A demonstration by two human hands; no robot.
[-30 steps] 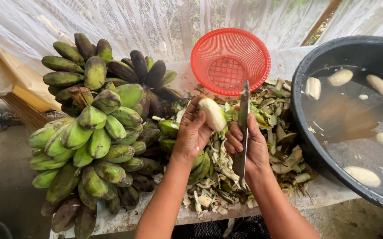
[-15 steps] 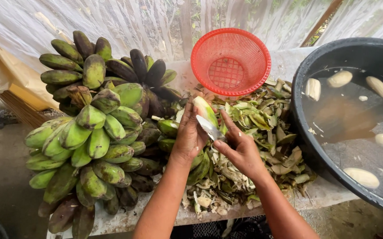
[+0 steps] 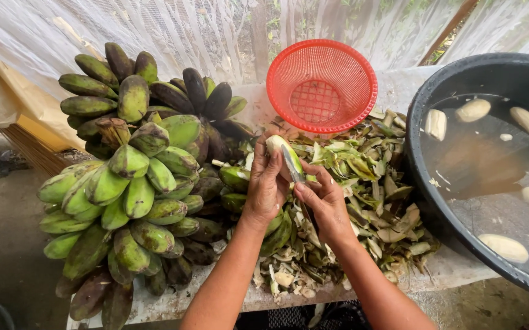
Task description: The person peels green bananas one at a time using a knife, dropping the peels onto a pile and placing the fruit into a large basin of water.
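My left hand [image 3: 265, 186] grips a partly peeled green banana [image 3: 278, 146], its pale flesh showing at the top. My right hand [image 3: 322, 201] holds a knife [image 3: 292, 166], whose blade lies against the banana's side. Both hands hover over a heap of green peelings [image 3: 362, 183] on the table. A large bunch of green bananas [image 3: 136, 177] lies just left of my left hand.
A red mesh basket [image 3: 321, 84] lies tipped behind the peelings. At right, a black tub [image 3: 423, 110] of water holds several peeled bananas [image 3: 472, 110]. White netting hangs behind the table. The table's front edge [image 3: 264, 299] runs below my forearms.
The knife was upright beside the banana a second ago. My right hand has brought the blade onto the banana, and more green skin shows along its side now.
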